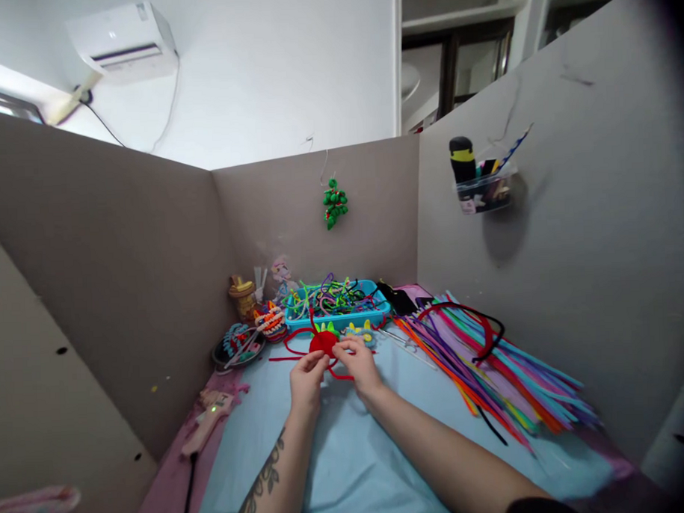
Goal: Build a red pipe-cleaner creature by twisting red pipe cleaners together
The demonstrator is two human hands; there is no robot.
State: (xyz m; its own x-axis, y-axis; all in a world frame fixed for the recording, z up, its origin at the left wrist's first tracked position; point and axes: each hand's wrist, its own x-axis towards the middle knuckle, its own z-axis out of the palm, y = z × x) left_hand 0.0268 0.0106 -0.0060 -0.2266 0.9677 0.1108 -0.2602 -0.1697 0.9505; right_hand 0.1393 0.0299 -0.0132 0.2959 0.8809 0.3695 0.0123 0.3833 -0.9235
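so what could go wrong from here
The loose red strands might snag or bend as the left hand and right hand pinch the red disc. Stems heaped above the blue tray could spill if bumped. The left forearm might catch the black cord of the pink tool.

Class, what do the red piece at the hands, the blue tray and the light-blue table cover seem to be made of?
Red piece: possibly chenille stem, matte; bent strands stick out, texture too small to confirm.
Blue tray: likely smooth plastic; even color, rounded corners.
Light-blue table cover: probably matte fabric; soft creases.
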